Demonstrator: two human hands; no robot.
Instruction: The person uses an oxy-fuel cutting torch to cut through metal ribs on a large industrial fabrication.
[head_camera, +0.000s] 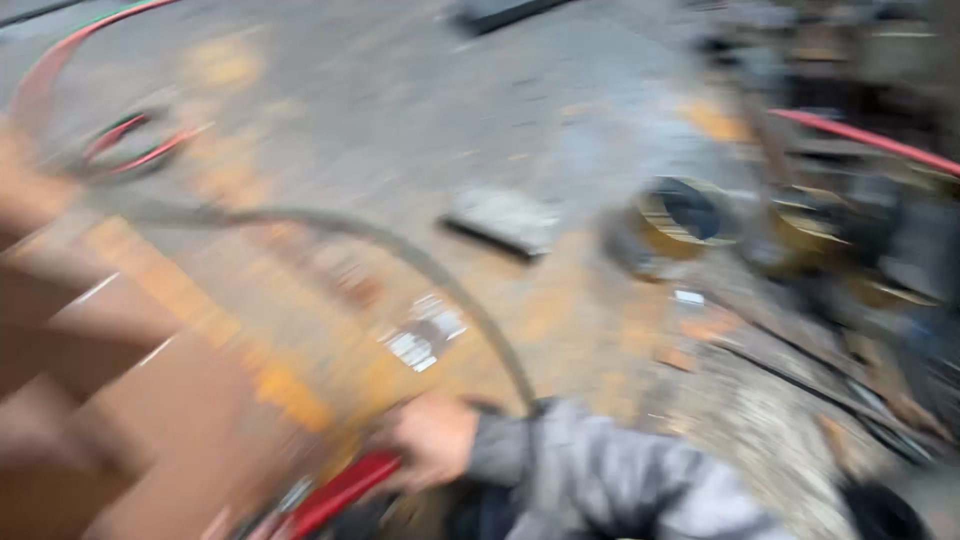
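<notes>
Right hand (432, 440) closed around a red-handled tool (335, 495); left hand not in view.
Blur hides the tool's kind; it sits low at the frame's bottom, by a dark hose (400, 250) arcing over the littered floor (560, 110). That hose could snag or trip.

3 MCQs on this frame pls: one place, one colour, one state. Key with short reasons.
1. Where in the frame is the hand?
A. bottom centre
B. top right
C. far right edge

2. What colour is the handle at the hand?
A. blue
B. red
C. white

3. How does the grey hose lie on the floor?
A. in a curve
B. dead straight
C. tied in a knot

Key: 1 A, the hand sits low, ahead of a grey sleeve. 2 B, the handle shows bright red. 3 A, the hose arcs across the floor towards the hand. Which hand it is, blur hides.
</notes>
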